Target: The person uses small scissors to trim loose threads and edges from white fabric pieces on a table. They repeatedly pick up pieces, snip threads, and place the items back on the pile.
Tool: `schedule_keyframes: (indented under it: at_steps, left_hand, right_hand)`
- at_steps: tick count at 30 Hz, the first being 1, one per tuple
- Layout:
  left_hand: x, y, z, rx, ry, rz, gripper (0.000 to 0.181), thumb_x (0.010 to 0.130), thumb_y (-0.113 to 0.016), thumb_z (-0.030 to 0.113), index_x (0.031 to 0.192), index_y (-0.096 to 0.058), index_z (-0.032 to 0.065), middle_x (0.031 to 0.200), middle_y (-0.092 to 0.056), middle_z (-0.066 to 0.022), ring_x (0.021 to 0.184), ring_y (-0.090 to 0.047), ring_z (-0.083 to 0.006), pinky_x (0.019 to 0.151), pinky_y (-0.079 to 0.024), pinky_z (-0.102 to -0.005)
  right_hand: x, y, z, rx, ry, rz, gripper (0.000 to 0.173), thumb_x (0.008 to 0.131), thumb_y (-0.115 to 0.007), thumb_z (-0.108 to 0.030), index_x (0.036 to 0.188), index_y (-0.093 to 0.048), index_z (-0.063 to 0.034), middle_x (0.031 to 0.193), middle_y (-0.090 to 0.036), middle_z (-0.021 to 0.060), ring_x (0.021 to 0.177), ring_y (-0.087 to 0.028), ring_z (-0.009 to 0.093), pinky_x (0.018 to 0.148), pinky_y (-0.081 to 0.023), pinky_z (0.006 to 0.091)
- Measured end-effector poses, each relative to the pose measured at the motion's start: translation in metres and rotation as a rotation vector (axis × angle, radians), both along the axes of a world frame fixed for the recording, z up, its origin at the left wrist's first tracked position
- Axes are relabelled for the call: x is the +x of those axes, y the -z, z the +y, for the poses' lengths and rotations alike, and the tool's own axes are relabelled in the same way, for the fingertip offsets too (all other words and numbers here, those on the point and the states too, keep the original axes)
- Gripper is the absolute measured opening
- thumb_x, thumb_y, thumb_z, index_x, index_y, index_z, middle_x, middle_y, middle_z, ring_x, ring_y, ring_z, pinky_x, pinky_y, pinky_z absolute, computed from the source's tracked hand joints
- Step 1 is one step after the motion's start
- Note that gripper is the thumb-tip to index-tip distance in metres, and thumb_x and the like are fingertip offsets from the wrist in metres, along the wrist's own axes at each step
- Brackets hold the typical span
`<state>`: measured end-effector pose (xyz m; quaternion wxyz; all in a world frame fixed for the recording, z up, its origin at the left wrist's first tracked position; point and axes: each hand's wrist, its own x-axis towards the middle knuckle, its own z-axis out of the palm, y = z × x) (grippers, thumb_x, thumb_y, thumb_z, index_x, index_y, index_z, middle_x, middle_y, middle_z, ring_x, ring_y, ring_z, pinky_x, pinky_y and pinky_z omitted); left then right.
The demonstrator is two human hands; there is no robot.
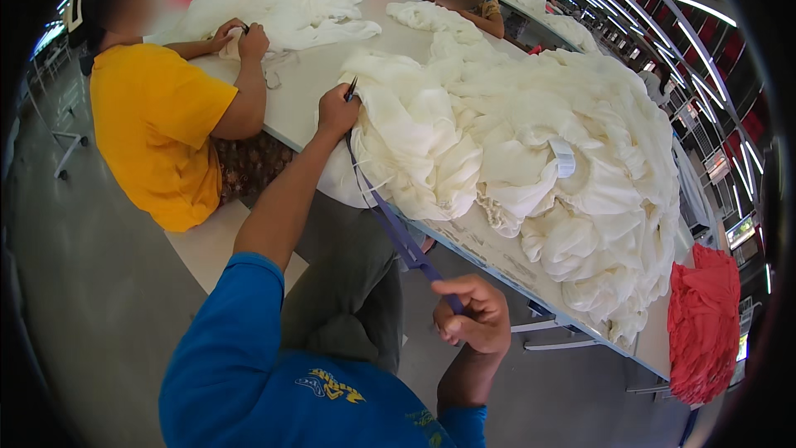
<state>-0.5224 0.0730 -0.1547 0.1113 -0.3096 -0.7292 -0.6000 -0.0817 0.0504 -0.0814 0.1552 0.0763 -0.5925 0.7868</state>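
Observation:
My left hand [339, 111] is closed around small dark thread snips [352, 89], their points upward, at the edge of the cream garment pile [410, 118]. A purple ribbon [398, 235] runs from beneath that hand down over the table edge to my right hand [476, 314]. My right hand grips the ribbon's lower end between thumb and fingers, above my lap. The ribbon looks taut and partly twisted. Thin pale ties hang from the cream fabric beside it. Most of the snips is hidden inside my left fist.
Cream garments, one with a white label [563, 157], cover much of the table [305, 84]. Red garments [704, 323] hang over its right end. A co-worker in a yellow shirt [158, 124] handles white fabric [280, 0] at left. Another person [491, 15] sits across.

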Motion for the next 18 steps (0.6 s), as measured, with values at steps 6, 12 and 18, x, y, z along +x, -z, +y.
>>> schedule_keyframes:
  at_steps: [6, 12, 18]
  left_hand:
    - [0.003, -0.001, 0.002, 0.012, 0.016, -0.001, 0.02, 0.08, -0.062, 0.02, 0.081, -0.059, 0.0001, 0.073, -0.062, -0.0206, 0.067, -0.06, -0.037, 0.064, -0.046, -0.0429]
    - [0.009, -0.002, -0.002, -0.013, -0.007, -0.011, 0.012, 0.077, -0.064, 0.012, 0.085, -0.063, 0.0033, 0.073, -0.063, -0.0156, 0.067, -0.062, -0.0323, 0.063, -0.047, -0.039]
    - [0.024, -0.006, -0.003, 0.036, 0.09, 0.112, 0.017, 0.076, -0.064, 0.007, 0.093, -0.067, 0.0046, 0.082, -0.066, -0.0145, 0.073, -0.064, -0.032, 0.066, -0.05, -0.0378]
  right_hand:
    - [-0.055, 0.011, -0.057, 0.317, -0.414, -0.056, 0.044, 0.1, -0.058, -0.02, 0.141, -0.049, -0.0072, 0.095, -0.065, 0.0101, 0.078, -0.064, 0.018, 0.07, -0.052, 0.0313]
    - [-0.071, 0.054, -0.053, 1.181, -0.042, -0.277, 0.045, 0.095, -0.061, -0.027, 0.136, -0.053, -0.0071, 0.109, -0.065, 0.0162, 0.097, -0.064, 0.036, 0.084, -0.052, 0.0442]
    - [-0.094, 0.013, 0.006, 0.736, 0.269, -0.3, 0.04, 0.095, -0.065, -0.013, 0.132, -0.056, -0.0053, 0.11, -0.063, 0.0134, 0.094, -0.065, 0.025, 0.078, -0.054, 0.0342]
